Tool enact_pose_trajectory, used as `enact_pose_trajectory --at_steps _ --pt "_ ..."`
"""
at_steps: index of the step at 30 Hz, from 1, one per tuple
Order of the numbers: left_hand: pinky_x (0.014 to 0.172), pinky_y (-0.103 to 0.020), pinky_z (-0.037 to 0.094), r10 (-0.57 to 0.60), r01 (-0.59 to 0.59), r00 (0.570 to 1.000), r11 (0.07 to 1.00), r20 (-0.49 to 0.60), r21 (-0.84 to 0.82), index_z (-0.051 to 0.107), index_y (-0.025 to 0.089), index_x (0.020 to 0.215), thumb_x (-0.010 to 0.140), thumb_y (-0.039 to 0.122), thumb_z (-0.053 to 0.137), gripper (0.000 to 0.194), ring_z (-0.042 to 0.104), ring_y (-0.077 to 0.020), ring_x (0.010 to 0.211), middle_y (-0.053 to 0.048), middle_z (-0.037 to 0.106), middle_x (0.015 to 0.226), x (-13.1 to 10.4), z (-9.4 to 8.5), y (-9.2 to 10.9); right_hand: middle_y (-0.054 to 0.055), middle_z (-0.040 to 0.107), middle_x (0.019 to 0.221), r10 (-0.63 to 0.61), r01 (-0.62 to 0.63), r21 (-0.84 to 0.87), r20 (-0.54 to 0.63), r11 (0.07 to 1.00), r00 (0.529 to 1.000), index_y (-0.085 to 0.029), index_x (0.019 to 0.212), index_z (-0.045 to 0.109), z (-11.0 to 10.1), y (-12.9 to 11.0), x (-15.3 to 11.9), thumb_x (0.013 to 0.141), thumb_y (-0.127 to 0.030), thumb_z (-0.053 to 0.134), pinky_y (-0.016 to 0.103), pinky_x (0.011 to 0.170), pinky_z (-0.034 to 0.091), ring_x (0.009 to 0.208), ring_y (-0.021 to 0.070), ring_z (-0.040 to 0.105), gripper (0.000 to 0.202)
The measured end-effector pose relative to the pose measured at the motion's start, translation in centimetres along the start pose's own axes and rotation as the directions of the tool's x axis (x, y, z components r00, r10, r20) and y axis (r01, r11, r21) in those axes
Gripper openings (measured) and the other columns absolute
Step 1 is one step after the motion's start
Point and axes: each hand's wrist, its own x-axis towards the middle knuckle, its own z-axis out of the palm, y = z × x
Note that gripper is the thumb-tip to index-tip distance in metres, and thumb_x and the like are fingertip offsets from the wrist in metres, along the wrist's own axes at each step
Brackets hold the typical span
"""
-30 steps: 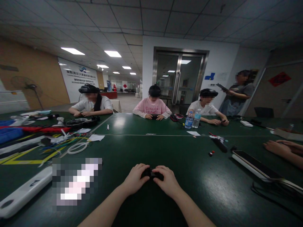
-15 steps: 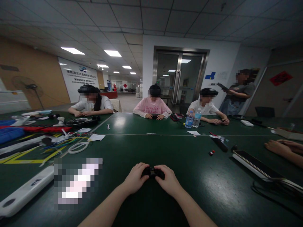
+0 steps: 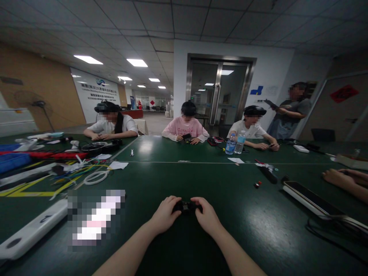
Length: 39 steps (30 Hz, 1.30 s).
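Low over the green table, a small dark device [image 3: 186,207] with a greyish middle lies between my two hands; its exact kind is hard to make out. My left hand [image 3: 167,213] wraps its fingers round the left end, thumb along the near side. The right end is in my right hand [image 3: 207,215], whose fingers curl over the top and far side. Both forearms come in from the bottom edge. Parts of the device are hidden under the fingers.
A white bar-shaped device [image 3: 31,232] lies to the left beside a blurred-out patch. Cables [image 3: 96,177] and tools are spread farther left. To the right are a phone [image 3: 309,199] on a white block and black wires. Two water bottles [image 3: 239,142] stand across the table near seated people.
My right hand has shifted slightly right, uncovering more of the device's middle. My left hand stays nearly still. Across the table, the person in pink has raised a dark object in one hand.
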Motion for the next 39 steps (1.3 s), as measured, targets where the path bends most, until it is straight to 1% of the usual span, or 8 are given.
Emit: enact_pose_trajectory --at_steps 6,12,16,20,23,27,35,39 --pt "0.098 -0.035 0.036 -0.009 0.009 1.000 1.000 0.015 -0.002 0.047 0.025 0.123 0.079 0.031 0.051 0.044 0.045 -0.0219 0.114 -0.003 0.050 0.124 -0.1 -0.3 0.5 0.002 0.057 0.113 0.000 0.000 0.008 -0.019 1.000 1.000 -0.024 0.111 0.057 0.0 0.0 0.1 0.076 -0.013 0.042 0.032 0.088 0.045 0.105 0.0186 0.055 0.040" --pt "0.097 -0.034 0.037 -0.004 0.004 1.000 1.000 0.005 -0.018 0.047 0.026 0.123 0.079 0.030 0.052 0.044 0.046 -0.0205 0.114 -0.002 0.050 0.124 -0.2 -0.2 0.3 0.003 0.058 0.113 0.015 -0.015 0.014 -0.025 1.000 1.000 -0.024 0.111 0.057 -0.1 -0.2 -0.1 0.077 -0.013 0.041 0.033 0.086 0.046 0.103 0.0192 0.055 0.039" --pt "0.099 -0.034 0.036 -0.019 0.019 1.000 1.000 -0.002 -0.015 0.044 0.025 0.126 0.079 0.031 0.052 0.048 0.045 -0.0208 0.115 -0.003 0.050 0.125 -0.2 -0.2 0.4 0.003 0.057 0.113 0.020 -0.020 0.026 -0.027 0.999 0.999 -0.024 0.111 0.057 0.0 0.0 0.0 0.077 -0.013 0.041 0.033 0.086 0.046 0.103 0.0190 0.055 0.039" --pt "0.100 -0.035 0.033 -0.021 0.021 1.000 1.000 0.000 0.006 0.047 0.023 0.124 0.078 0.029 0.053 0.047 0.045 -0.0218 0.116 -0.004 0.051 0.124 -0.1 -0.2 0.7 0.005 0.059 0.110 -0.067 0.068 0.022 -0.051 0.997 0.996 -0.021 0.108 0.058 0.3 0.6 0.5 0.079 -0.015 0.040 0.031 0.091 0.043 0.103 0.0176 0.055 0.035" --pt "0.098 -0.035 0.035 -0.019 0.018 1.000 1.000 0.008 0.005 0.049 0.024 0.122 0.078 0.030 0.053 0.045 0.046 -0.0215 0.114 -0.004 0.052 0.123 -0.1 -0.3 0.8 0.006 0.060 0.108 -0.099 0.101 0.023 -0.069 0.995 0.993 -0.020 0.105 0.059 0.6 0.7 0.8 0.082 -0.025 0.042 0.032 0.090 0.043 0.101 0.0184 0.056 0.029" --pt "0.096 -0.034 0.037 0.003 -0.003 1.000 1.000 0.008 0.002 0.049 0.024 0.121 0.078 0.031 0.054 0.044 0.046 -0.0209 0.112 -0.004 0.052 0.121 -0.2 -0.5 0.8 0.005 0.060 0.107 -0.076 0.076 -0.002 -0.058 0.997 0.995 -0.021 0.104 0.060 0.7 0.2 0.6 0.079 -0.034 0.049 0.033 0.086 0.045 0.099 0.0197 0.056 0.030" --pt "0.098 -0.035 0.036 -0.011 0.011 1.000 1.000 0.011 -0.010 0.050 0.025 0.119 0.079 0.032 0.054 0.041 0.046 -0.0206 0.113 -0.003 0.052 0.121 -0.3 -0.5 0.9 0.003 0.059 0.111 -0.033 0.032 -0.040 -0.037 0.999 0.999 -0.023 0.106 0.060 0.5 -0.2 0.2 0.076 -0.032 0.054 0.032 0.087 0.045 0.103 0.0198 0.055 0.032" --pt "0.098 -0.035 0.036 -0.019 0.019 1.000 1.000 0.016 -0.019 0.049 0.026 0.120 0.079 0.033 0.054 0.042 0.046 -0.0204 0.113 -0.003 0.051 0.122 -0.2 -0.4 0.7 0.002 0.058 0.112 -0.010 0.009 -0.030 -0.025 1.000 1.000 -0.024 0.107 0.059 0.3 -0.6 0.0 0.078 -0.032 0.052 0.033 0.088 0.044 0.105 0.0198 0.054 0.031"
